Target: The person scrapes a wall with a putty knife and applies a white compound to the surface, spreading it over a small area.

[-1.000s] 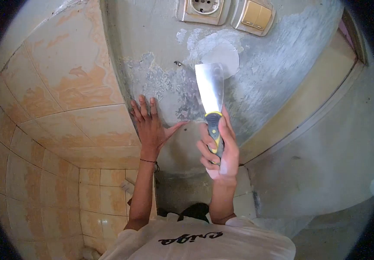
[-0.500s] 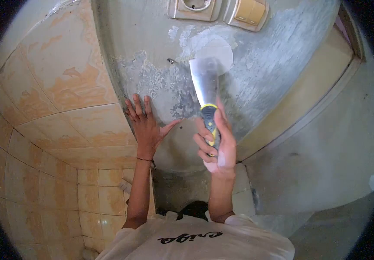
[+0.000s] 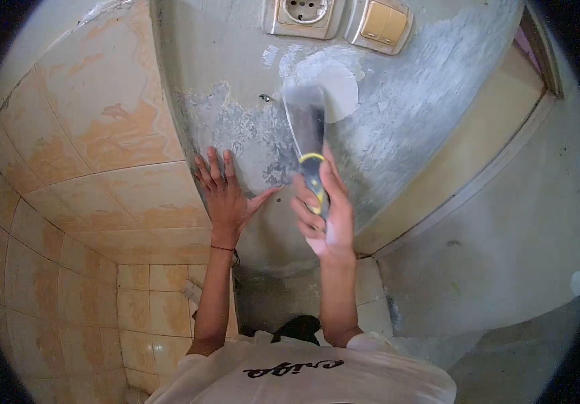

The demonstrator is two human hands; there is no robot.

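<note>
Putty knife [image 3: 311, 145] in front of the grey wall [image 3: 212, 57], blade up and leaning a touch left, its blurred tip overlapping the left edge of the white patch [image 3: 340, 91]; whether metal meets wall, I can't tell. The right hand [image 3: 327, 209] has its grip wrapped around the handle, fingers curling over from the left, thumb lying along the right side, the forearm rising nearly straight below. Over on the left, the left hand [image 3: 228, 205] lies splayed on the wall beside the tiled wall [image 3: 115, 87], fingers pointing up, thumb stretched out rightward, a dark bracelet [image 3: 223, 249] at the wrist.
</note>
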